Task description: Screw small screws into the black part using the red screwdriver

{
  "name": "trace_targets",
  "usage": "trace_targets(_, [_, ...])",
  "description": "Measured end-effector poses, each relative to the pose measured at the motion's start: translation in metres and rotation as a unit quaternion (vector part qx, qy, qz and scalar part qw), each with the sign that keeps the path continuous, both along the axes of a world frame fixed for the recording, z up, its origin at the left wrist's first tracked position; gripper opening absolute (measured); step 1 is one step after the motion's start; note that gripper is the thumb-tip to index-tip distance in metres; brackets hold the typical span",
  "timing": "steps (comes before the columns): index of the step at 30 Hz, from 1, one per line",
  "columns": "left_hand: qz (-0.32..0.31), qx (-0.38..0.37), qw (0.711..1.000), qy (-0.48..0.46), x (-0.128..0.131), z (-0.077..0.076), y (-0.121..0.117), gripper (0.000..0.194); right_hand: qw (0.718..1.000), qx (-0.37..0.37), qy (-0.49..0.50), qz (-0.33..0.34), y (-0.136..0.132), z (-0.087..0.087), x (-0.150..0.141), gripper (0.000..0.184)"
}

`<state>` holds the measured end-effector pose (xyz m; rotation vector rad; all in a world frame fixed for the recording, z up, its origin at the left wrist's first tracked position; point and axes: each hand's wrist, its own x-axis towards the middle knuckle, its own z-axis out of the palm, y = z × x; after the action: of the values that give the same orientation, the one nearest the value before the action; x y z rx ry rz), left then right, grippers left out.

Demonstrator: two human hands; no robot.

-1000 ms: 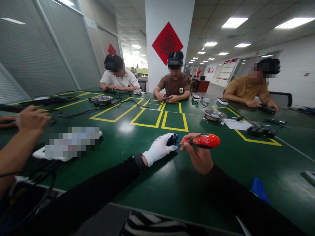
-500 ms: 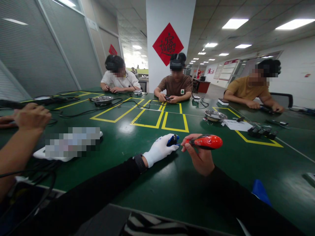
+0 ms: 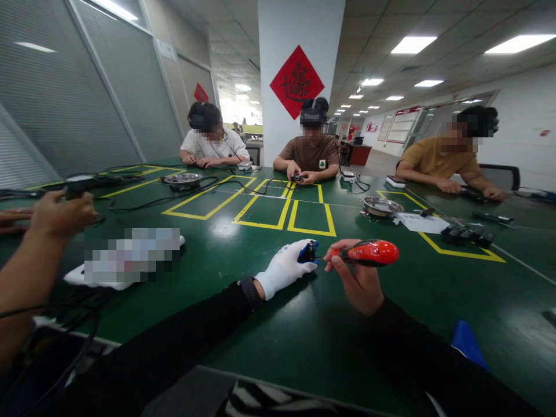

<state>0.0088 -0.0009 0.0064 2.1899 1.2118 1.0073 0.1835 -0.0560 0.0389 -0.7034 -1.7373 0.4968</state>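
Plainly, the screwdriver sits in the right hand.

Red/blk screwdriver approx. horiz. in R hand, pointing twd small blk pc. w/ shiny top in L hand.

The screwdriver is coloured red and black, the left hand is gloved in white, the green table is marked with yellow tape, the near cloth is striped.
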Motion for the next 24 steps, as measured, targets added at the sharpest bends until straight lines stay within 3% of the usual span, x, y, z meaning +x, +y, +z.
trace_targets(24, [0.001,0.008,1.000,0.003,-0.0001,0.0024,-0.0016,0.054,1.000,-0.004,-0.001,0.002,0.0017,-0.0011,0.0007,0.014])
